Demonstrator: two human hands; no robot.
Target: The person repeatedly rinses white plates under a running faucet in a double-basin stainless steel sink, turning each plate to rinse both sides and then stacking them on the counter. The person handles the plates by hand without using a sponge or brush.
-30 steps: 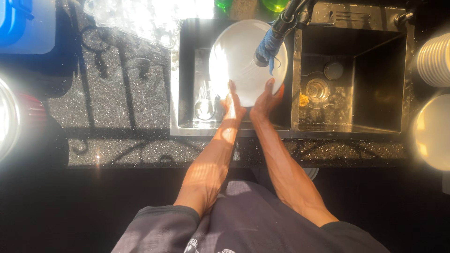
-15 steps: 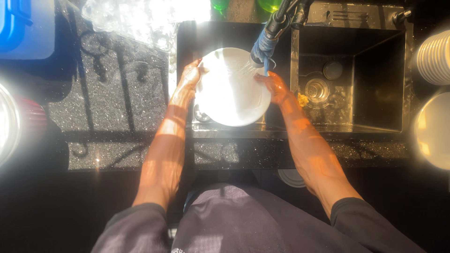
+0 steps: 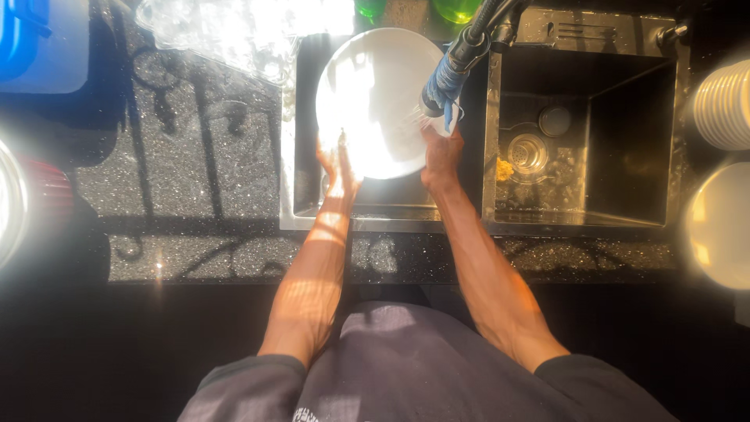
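**Plate held under the tap**

Speckled dark worktop (image 3: pixel 195 156) surrounds a double sink (image 3: pixel 488 141). Over its left basin both hands grip a white plate (image 3: pixel 375 98): left hand (image 3: pixel 337 168) at its 7 o'clock edge, right hand (image 3: pixel 441 156) at 4 o'clock, fingers closed on the rim. Tap (image 3: pixel 453 66) hangs at the plate's 3 o'clock.

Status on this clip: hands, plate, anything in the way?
Left hand and right hand grip round white plate over left sink basin. Blue-wrapped faucet spout at plate's right edge.

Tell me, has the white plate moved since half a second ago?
Yes. The white plate has gone up and away from the person, toward the back of the left sink basin, judged against the faucet; both hands hold its lower edge.
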